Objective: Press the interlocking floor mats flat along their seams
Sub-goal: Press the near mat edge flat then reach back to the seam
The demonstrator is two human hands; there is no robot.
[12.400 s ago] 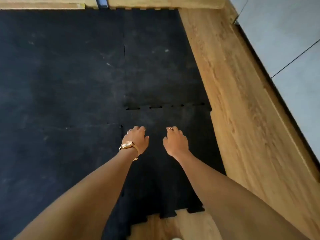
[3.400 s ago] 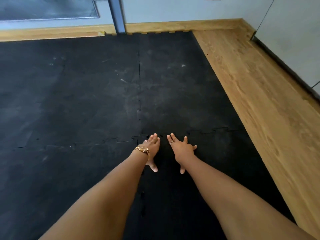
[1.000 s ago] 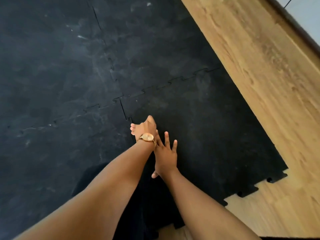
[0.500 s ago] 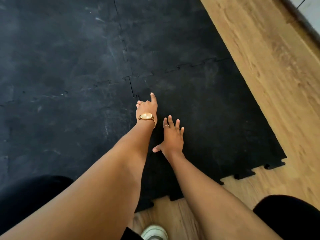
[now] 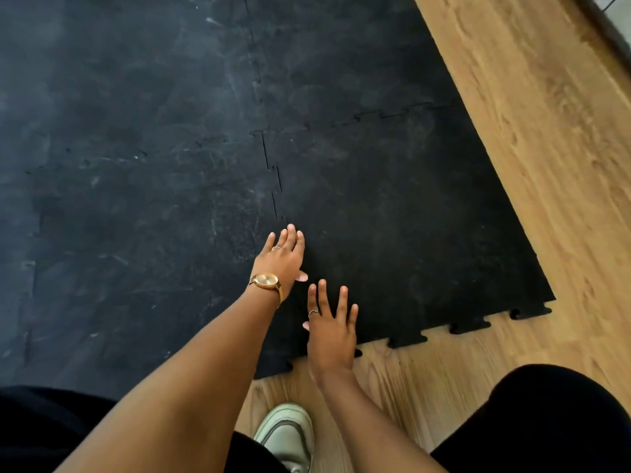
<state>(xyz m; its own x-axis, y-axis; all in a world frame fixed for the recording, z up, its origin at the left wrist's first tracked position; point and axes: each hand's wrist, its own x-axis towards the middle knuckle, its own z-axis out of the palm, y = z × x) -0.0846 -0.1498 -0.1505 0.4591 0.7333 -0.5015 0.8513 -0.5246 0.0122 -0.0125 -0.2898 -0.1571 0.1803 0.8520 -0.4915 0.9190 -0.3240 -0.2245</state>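
Black interlocking floor mats [image 5: 392,216] cover most of the floor. A toothed seam [image 5: 275,179] runs from the top of the view down towards me, and a cross seam [image 5: 375,116] branches right. My left hand [image 5: 281,259], with a gold watch on the wrist, lies flat with fingers spread on the lower stretch of the seam. My right hand [image 5: 333,331] lies palm down with fingers apart just behind it, at the mat's toothed near edge [image 5: 467,327]. Neither hand holds anything.
Wooden floor [image 5: 546,138] borders the mats on the right and along the near edge. My white shoe [image 5: 286,435] stands on the wood below my hands. My dark-clothed knees fill the lower left and lower right corners.
Both hands have slid back towards me along the seam; the right hand now reaches the mat's near edge. The left hand went from side-on to flat. The view shifted so that more wood and my shoe show.
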